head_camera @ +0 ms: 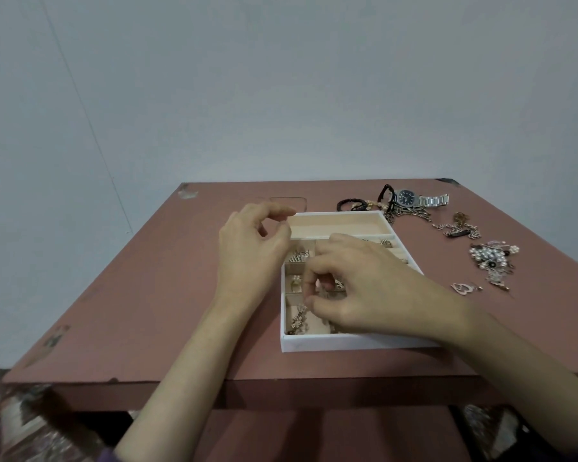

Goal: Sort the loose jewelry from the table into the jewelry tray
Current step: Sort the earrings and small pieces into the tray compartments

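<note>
A white jewelry tray (357, 344) with beige compartments sits mid-table. Its long far compartment holds nothing; the small compartments hold several pieces. My right hand (364, 291) reaches over the tray's middle, fingertips pinched on a small metallic piece above a compartment. My left hand (251, 248) hovers at the tray's left edge, fingers loosely curled, holding nothing I can see. Loose jewelry lies to the right: a steel watch (414, 198), black braided bracelets (354, 205), a chain bracelet (457, 228), a pearl brooch cluster (493, 258) and a heart pendant (462, 288).
The reddish-brown table (147, 311) stands against a pale wall. A clear flat lid or case (289, 200) lies behind my left hand. The table's front edge (214, 381) is near me, with patterned floor below at the left.
</note>
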Action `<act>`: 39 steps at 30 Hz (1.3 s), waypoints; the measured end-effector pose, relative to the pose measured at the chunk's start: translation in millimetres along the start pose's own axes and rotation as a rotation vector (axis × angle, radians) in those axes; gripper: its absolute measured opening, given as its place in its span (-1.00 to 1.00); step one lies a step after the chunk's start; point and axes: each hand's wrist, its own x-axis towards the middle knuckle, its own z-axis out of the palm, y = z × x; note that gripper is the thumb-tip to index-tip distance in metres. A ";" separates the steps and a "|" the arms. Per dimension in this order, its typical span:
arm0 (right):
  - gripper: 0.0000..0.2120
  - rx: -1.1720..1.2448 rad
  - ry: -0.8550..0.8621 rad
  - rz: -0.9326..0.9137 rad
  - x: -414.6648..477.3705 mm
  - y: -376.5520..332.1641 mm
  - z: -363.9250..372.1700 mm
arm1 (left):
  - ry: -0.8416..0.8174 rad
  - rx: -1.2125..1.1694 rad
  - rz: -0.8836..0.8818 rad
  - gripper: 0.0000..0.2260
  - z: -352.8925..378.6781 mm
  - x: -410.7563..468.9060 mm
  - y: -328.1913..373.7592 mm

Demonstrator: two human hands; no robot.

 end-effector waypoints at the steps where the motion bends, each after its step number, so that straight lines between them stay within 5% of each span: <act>1: -0.79 0.016 0.001 0.004 -0.1 0.9 -1.4 | -0.011 -0.029 -0.004 -0.77 0.1 0.0 1.0; 5: -0.95 0.151 0.015 0.020 -3.8 7.6 -9.1 | -0.096 -0.144 0.006 -0.82 2.5 -4.4 8.1; 12: -0.92 0.344 0.111 0.145 -25.6 39.1 -27.3 | -0.447 -0.091 0.026 -0.89 15.7 -1.3 36.6; 19: -0.92 0.486 0.404 0.438 -70.0 108.8 -57.9 | -0.612 0.022 0.163 -0.91 62.5 -4.6 77.6; 25: -0.83 0.331 0.594 0.654 -96.5 164.6 -55.2 | -0.806 0.133 0.258 -0.90 106.9 -11.8 91.2; 32: -0.86 0.260 0.633 0.617 -103.9 169.9 -49.4 | -0.987 0.320 0.321 -0.75 118.5 -9.7 90.4; 39: -0.88 0.255 0.632 0.602 -105.3 168.0 -51.1 | -0.991 0.427 0.339 -0.84 122.7 -9.8 93.0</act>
